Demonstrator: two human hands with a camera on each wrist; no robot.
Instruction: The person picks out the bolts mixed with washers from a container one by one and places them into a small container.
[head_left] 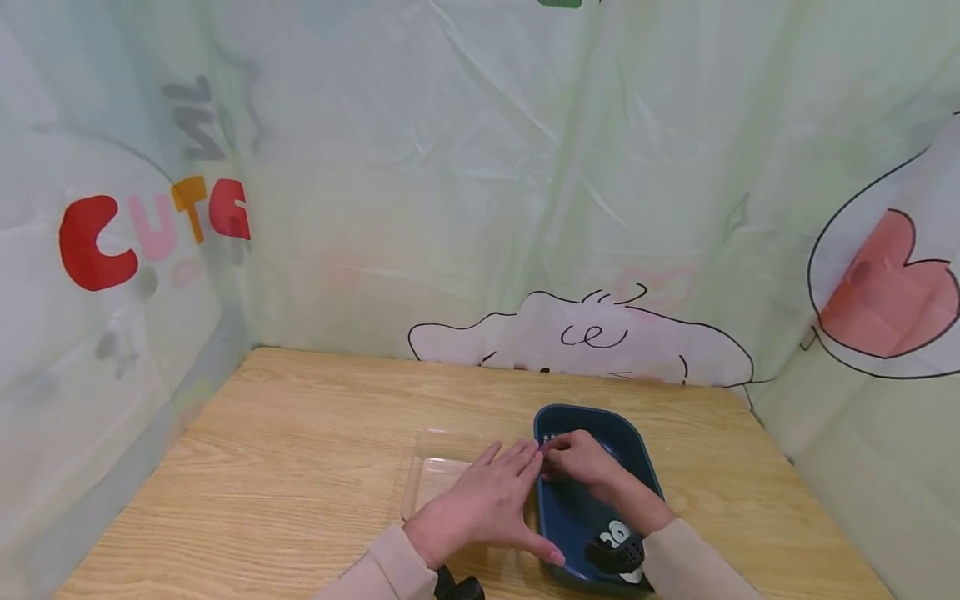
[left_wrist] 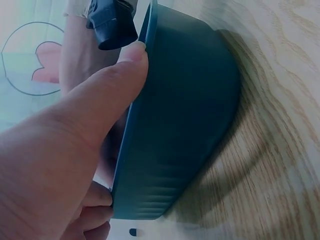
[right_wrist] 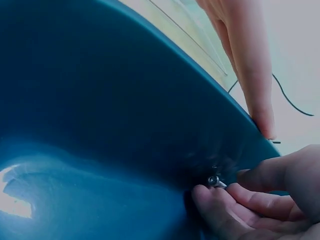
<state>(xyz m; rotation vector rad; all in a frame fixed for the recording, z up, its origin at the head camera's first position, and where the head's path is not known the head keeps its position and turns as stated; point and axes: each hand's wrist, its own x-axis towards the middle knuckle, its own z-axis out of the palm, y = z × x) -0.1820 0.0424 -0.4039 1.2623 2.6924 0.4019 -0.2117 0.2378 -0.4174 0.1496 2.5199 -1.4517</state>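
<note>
A dark blue plastic basin (head_left: 558, 508) stands on the table. My left hand (head_left: 495, 500) rests on its left rim, fingers extended and thumb apart; in the left wrist view the thumb (left_wrist: 134, 60) presses the rim. My right hand (head_left: 581, 458) reaches inside the basin by the left wall near the far end. Between its curled fingertips (right_wrist: 202, 195) in the right wrist view is a small shiny metal piece (right_wrist: 214, 181) with a round hollow end, pinched close to the basin wall. Tiny pale bits (head_left: 548, 437) show just beyond these fingers.
A clear plastic tray (head_left: 411, 483) lies left of the basin, partly hidden by my left hand. White printed marks (head_left: 618, 533) show near the basin's close end. The wooden table (head_left: 300, 467) ends at a printed curtain (head_left: 375, 208) behind and at both sides.
</note>
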